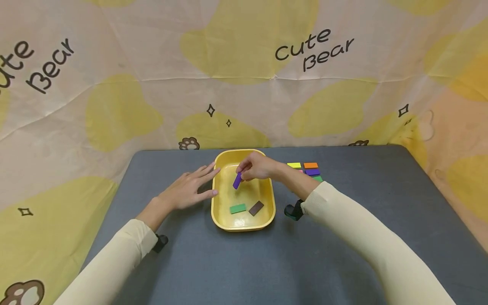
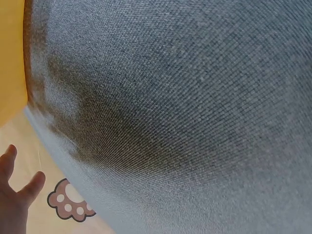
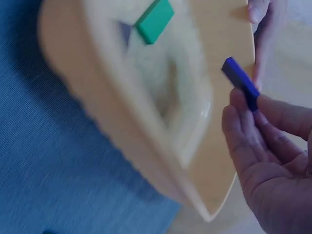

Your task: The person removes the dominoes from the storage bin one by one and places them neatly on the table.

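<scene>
Over the yellow plastic tub (image 1: 244, 229) my right hand (image 1: 256, 166) pinches a purple block (image 1: 237, 181) between thumb and fingers. The right wrist view shows the purple block (image 3: 241, 83) sticking out from the fingertips, above the tub's inside. On the tub's floor lie a green block (image 1: 238, 208) and a dark brown block (image 1: 256, 208), side by side near the front. My left hand (image 1: 190, 185) has its fingers spread, with the tips at the tub's left rim. In the left wrist view, only some fingers (image 2: 31, 187) show at the lower left corner.
Right of the tub, a yellow block (image 1: 294, 165), an orange block (image 1: 310, 165), another purple block (image 1: 312, 172) and a green block (image 1: 317, 179) lie on the grey table (image 1: 236, 271), partly behind my right forearm. A patterned cloth (image 1: 244, 97) hangs behind the table.
</scene>
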A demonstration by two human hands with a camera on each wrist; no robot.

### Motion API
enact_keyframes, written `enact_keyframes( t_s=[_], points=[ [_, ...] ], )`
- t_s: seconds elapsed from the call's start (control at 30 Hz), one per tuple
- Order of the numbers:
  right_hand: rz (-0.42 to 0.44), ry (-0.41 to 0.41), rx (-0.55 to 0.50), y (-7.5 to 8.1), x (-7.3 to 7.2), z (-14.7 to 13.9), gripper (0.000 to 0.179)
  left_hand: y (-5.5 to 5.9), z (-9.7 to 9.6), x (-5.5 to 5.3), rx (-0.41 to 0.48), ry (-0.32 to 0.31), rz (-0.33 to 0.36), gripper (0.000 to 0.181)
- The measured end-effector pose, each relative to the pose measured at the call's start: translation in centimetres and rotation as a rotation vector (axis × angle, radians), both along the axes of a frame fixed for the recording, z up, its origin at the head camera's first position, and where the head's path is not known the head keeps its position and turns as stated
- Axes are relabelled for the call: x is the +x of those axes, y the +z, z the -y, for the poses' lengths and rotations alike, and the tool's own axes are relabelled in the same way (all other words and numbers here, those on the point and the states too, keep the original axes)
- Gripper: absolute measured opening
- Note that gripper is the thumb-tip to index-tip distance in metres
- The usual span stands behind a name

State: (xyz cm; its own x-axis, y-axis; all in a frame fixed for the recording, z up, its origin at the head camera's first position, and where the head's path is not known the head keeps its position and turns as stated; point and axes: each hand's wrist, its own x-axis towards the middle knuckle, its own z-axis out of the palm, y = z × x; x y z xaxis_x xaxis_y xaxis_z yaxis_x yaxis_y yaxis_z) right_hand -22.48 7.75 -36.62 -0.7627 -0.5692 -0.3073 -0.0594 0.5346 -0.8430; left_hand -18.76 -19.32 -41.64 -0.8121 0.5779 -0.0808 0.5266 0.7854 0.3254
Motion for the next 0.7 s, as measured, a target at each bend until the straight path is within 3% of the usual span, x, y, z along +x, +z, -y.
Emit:
enact_keyframes(
  t_s=[0.3,0.7],
  points=[
    [-0.119,0.024,-0.024,0.6,1.5,-4.0,0.022,-0.1,0.0,0.0,0.0,-0.011,-0.015,0.076],
    [-0.185,-0.077,-0.082,0.1,3.5,-9.6,0.024,0.0,0.1,0.0,0.003,-0.015,-0.015,0.077]
  ],
)
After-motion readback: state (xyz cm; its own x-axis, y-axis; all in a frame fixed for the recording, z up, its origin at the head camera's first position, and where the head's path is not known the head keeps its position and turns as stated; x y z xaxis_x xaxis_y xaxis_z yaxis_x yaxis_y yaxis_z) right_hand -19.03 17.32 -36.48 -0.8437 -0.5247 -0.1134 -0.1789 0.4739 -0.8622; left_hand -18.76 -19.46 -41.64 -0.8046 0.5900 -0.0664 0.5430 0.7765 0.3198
